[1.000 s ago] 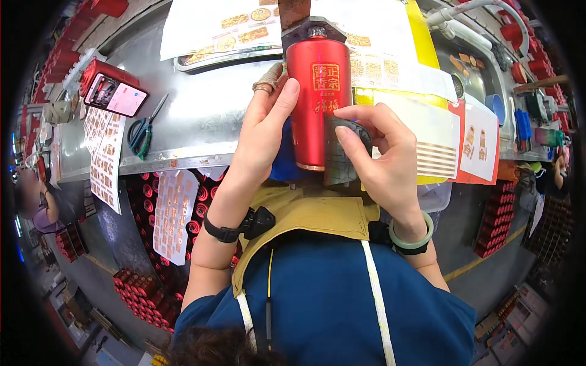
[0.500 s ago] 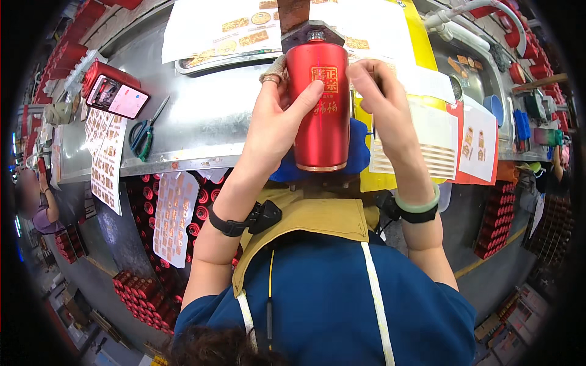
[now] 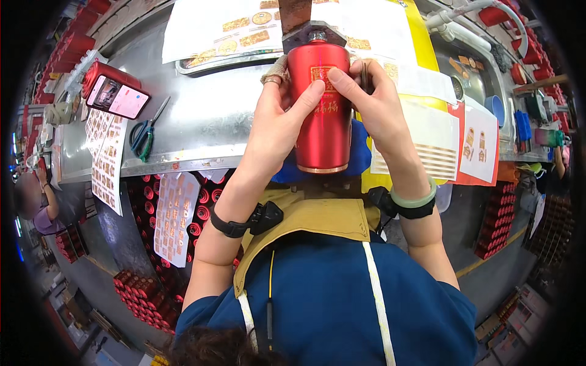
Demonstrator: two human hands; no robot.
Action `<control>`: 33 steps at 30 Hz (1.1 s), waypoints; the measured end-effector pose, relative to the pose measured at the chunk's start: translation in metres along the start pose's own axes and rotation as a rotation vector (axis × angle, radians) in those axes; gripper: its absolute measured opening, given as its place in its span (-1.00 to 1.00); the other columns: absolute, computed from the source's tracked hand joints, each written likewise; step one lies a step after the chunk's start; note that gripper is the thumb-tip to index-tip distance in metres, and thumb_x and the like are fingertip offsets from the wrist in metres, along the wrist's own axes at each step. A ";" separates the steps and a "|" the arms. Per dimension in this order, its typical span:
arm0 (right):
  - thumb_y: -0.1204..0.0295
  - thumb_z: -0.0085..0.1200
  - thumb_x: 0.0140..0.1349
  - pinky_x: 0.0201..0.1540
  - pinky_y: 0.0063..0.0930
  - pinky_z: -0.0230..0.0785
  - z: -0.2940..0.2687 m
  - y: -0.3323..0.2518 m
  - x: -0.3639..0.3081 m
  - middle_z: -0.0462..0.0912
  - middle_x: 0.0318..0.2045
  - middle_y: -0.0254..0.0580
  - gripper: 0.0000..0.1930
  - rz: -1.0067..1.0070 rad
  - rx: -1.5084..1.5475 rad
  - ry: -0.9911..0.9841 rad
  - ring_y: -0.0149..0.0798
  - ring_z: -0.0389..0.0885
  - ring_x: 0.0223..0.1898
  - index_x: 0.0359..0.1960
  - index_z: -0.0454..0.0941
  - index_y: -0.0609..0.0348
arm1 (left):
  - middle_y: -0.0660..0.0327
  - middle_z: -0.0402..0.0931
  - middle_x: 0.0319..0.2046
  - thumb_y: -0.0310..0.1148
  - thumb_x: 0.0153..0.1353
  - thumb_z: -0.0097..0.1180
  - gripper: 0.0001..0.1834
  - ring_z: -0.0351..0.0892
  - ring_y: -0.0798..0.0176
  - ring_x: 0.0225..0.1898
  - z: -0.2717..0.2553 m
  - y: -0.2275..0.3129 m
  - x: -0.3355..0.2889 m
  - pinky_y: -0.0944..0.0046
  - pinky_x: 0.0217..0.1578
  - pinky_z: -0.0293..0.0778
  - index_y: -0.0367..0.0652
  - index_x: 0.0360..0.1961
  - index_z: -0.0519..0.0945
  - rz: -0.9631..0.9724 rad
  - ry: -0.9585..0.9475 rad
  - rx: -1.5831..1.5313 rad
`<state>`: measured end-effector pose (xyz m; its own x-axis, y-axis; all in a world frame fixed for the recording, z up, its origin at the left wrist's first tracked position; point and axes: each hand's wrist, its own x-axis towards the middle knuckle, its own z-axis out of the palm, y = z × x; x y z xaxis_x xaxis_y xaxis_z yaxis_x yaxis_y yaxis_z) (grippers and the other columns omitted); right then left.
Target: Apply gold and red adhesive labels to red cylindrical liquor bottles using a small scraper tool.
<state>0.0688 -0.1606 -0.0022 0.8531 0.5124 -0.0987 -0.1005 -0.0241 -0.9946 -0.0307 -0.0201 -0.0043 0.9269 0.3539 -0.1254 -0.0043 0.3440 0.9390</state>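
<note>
A red metallic bottle [image 3: 321,137] with a gold rim at its near end lies lengthwise before me. Its narrow neck meets a dark block [image 3: 314,33] at the far end. My left hand [image 3: 281,110] is closed round its left side, thumb on top, with a pale wrap on a finger. My right hand [image 3: 375,100] presses its thumb on the gold square label [image 3: 322,74]. A thin dark tool [image 3: 365,76] shows between its curled fingers; its kind is unclear. Beneath the bottle is a blue pad [image 3: 361,152].
Sticker sheets [image 3: 220,27] lie over a metal tray at the back. On the left are scissors [image 3: 146,131], a phone [image 3: 117,96] leaning on a red container, and a hanging sticker sheet [image 3: 108,152]. Striped strips [image 3: 421,146] lie right. Red bottles [image 3: 143,299] are stacked below.
My right hand has moved left, and its thumb has come down onto the bottle's gold label. My left hand keeps its hold; the bottle has barely shifted.
</note>
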 end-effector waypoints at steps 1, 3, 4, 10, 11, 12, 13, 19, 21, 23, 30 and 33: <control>0.22 0.43 0.27 -0.31 -0.67 0.32 0.000 0.000 0.000 0.51 -0.39 -0.43 -0.59 0.004 -0.001 0.002 -0.57 0.42 -0.36 -0.17 0.49 0.26 | 0.04 0.44 0.28 -0.28 0.42 0.26 -0.31 0.49 0.25 0.26 -0.001 -0.001 0.000 0.21 0.26 0.45 -0.32 0.43 0.24 -0.002 0.006 -0.011; 0.22 0.43 0.27 -0.31 -0.68 0.32 0.001 -0.002 -0.001 0.50 -0.40 -0.43 -0.59 0.008 -0.002 0.002 -0.57 0.42 -0.36 -0.17 0.49 0.26 | 0.04 0.44 0.28 -0.28 0.42 0.25 -0.31 0.48 0.25 0.26 -0.002 0.001 0.000 0.21 0.26 0.45 -0.31 0.43 0.25 -0.003 0.013 -0.021; 0.22 0.44 0.27 -0.31 -0.68 0.30 0.000 -0.003 -0.002 0.49 -0.40 -0.44 -0.59 0.029 0.007 0.004 -0.58 0.41 -0.36 -0.16 0.50 0.26 | 0.02 0.42 0.29 -0.28 0.40 0.28 -0.27 0.47 0.23 0.27 -0.003 0.003 -0.001 0.19 0.27 0.45 -0.31 0.45 0.22 -0.032 0.009 -0.083; 0.24 0.44 0.26 -0.34 -0.67 0.27 -0.003 0.001 -0.002 0.46 -0.40 -0.46 -0.60 -0.001 -0.002 -0.008 -0.58 0.37 -0.38 -0.16 0.49 0.24 | -0.03 0.35 0.34 -0.33 0.28 0.40 -0.05 0.42 0.13 0.34 -0.005 0.000 -0.011 0.11 0.32 0.41 -0.31 0.53 0.07 0.012 -0.057 0.069; 0.25 0.44 0.26 -0.35 -0.66 0.26 -0.002 0.001 -0.002 0.46 -0.41 -0.46 -0.60 -0.002 -0.003 -0.007 -0.58 0.37 -0.38 -0.16 0.49 0.24 | -0.05 0.33 0.35 -0.35 0.25 0.43 0.00 0.41 0.11 0.35 -0.005 0.001 -0.012 0.09 0.33 0.40 -0.30 0.54 0.03 0.017 -0.078 0.090; 0.25 0.44 0.26 -0.35 -0.66 0.26 -0.003 0.001 -0.002 0.46 -0.41 -0.46 -0.60 -0.003 -0.002 -0.006 -0.58 0.37 -0.38 -0.16 0.49 0.24 | -0.05 0.33 0.35 -0.35 0.25 0.43 0.00 0.41 0.11 0.35 -0.004 0.001 -0.012 0.09 0.33 0.40 -0.30 0.54 0.03 0.018 -0.078 0.091; 0.26 0.44 0.26 -0.35 -0.66 0.26 -0.003 0.001 -0.001 0.45 -0.41 -0.47 -0.61 0.003 -0.005 -0.010 -0.57 0.37 -0.38 -0.16 0.49 0.24 | -0.05 0.33 0.35 -0.37 0.25 0.43 0.00 0.41 0.12 0.35 -0.004 0.000 -0.011 0.09 0.34 0.40 -0.30 0.54 0.03 0.017 -0.071 0.081; 0.27 0.43 0.27 -0.36 -0.66 0.27 -0.001 -0.001 -0.001 0.44 -0.42 -0.47 -0.63 0.011 0.014 0.007 -0.57 0.37 -0.38 -0.17 0.49 0.24 | -0.05 0.35 0.34 -0.38 0.26 0.42 -0.01 0.43 0.13 0.34 -0.005 -0.001 -0.009 0.09 0.32 0.42 -0.29 0.54 0.03 0.008 -0.073 0.074; 0.27 0.42 0.27 -0.36 -0.66 0.27 0.000 -0.003 -0.001 0.43 -0.42 -0.47 -0.63 0.024 0.015 0.005 -0.57 0.37 -0.38 -0.18 0.50 0.24 | -0.04 0.36 0.33 -0.38 0.27 0.41 -0.02 0.45 0.13 0.32 -0.006 -0.002 -0.008 0.10 0.30 0.44 -0.29 0.54 0.03 0.022 -0.067 0.087; 0.27 0.43 0.26 -0.35 -0.66 0.23 0.003 -0.005 0.002 0.42 -0.43 -0.48 -0.64 0.048 -0.010 -0.006 -0.58 0.34 -0.39 -0.20 0.50 0.22 | -0.04 0.39 0.31 -0.37 0.28 0.39 -0.07 0.49 0.15 0.29 -0.006 0.002 -0.011 0.13 0.28 0.47 -0.31 0.52 0.07 0.038 -0.046 0.042; 0.32 0.41 0.29 -0.37 -0.69 0.10 0.003 -0.004 -0.001 0.37 -0.44 -0.56 -0.71 0.052 -0.005 0.050 -0.64 0.23 -0.41 -0.30 0.48 0.11 | -0.05 0.43 0.21 -0.34 0.21 0.42 -0.05 0.52 0.14 0.23 -0.001 -0.010 -0.008 0.15 0.23 0.48 -0.37 0.49 0.11 0.063 -0.010 0.057; 0.34 0.39 0.31 -0.39 -0.67 0.04 -0.002 0.000 0.001 0.32 -0.44 -0.59 -0.71 0.045 -0.018 0.034 -0.64 0.18 -0.42 -0.31 0.44 0.08 | -0.09 0.40 0.23 -0.25 0.19 0.44 0.01 0.51 0.11 0.24 -0.004 -0.011 -0.007 0.15 0.24 0.47 -0.41 0.49 0.08 0.069 0.006 0.133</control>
<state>0.0707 -0.1612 -0.0028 0.8646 0.4812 -0.1443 -0.1306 -0.0622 -0.9895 -0.0390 -0.0230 -0.0147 0.9237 0.3782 -0.0611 -0.0173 0.2006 0.9795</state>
